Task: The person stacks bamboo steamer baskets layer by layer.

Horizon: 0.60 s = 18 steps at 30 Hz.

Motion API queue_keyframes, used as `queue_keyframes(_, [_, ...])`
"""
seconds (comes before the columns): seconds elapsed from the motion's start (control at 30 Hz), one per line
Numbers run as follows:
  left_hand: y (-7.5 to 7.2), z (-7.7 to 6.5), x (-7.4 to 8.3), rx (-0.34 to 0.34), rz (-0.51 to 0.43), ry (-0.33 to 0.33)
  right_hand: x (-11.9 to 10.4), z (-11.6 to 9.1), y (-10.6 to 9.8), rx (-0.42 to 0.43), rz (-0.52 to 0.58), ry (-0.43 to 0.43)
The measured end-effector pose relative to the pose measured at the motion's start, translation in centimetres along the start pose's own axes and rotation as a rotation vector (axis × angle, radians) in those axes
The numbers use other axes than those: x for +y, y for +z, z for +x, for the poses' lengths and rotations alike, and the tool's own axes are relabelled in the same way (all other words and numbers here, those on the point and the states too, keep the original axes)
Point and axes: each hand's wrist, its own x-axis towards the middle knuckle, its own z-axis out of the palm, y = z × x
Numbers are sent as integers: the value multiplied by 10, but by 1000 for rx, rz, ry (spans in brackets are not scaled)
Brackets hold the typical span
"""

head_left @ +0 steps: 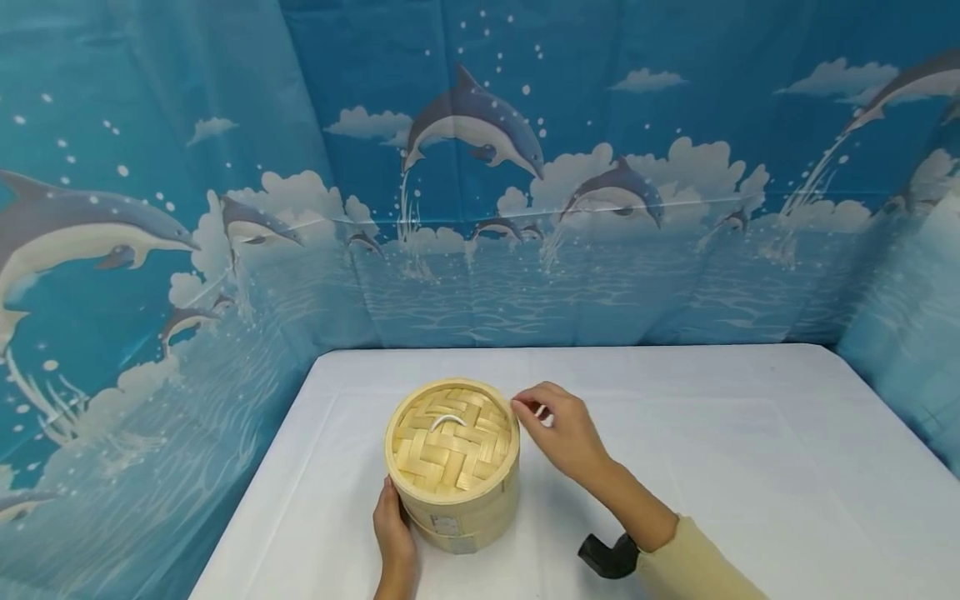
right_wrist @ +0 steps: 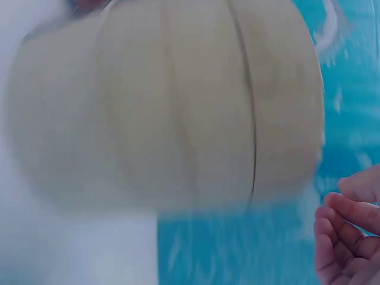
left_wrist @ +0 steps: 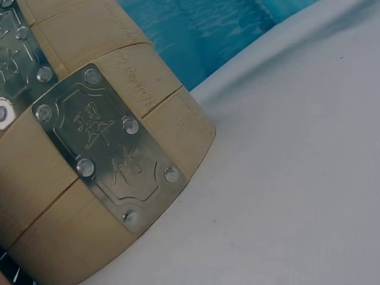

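Note:
A round bamboo steamer (head_left: 480, 512) stands on the table with its woven lid (head_left: 450, 450) in place. A small white loop handle sits on top of the lid. My left hand (head_left: 395, 533) rests against the steamer's near left side, fingers along the wall. My right hand (head_left: 562, 425) hovers beside the lid's right rim with thumb and forefinger tips close together. In the right wrist view, the loosely curled fingers (right_wrist: 338, 237) hold nothing visible and appear apart from the blurred steamer wall. Riveted metal plates (left_wrist: 113, 148) with engraved characters show on the steamer's side.
A white cloth covers the table (head_left: 720, 450). Behind it and along both sides hangs a blue dolphin-print curtain (head_left: 480, 283). A black wrist-mounted piece (head_left: 609, 557) sits by my right sleeve (head_left: 693, 562).

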Motion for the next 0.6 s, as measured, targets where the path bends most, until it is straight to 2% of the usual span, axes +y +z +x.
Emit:
queue_keyframes(0.13, [1,-1,2,9,15,4,36,-31,-31,85,-56,72])
queue_keyframes(0.27, [1,-1,4,4,35,3,65,-69,-58,89,-90,187])
queue_keyframes(0.43, [-1,-2,4,-5,8,-2,85,-113,-78,70,-115,366])
queue_keyframes(0.6, [-1,-1,1,-16,-7,-17,90,-137,-86,47,-117,510])
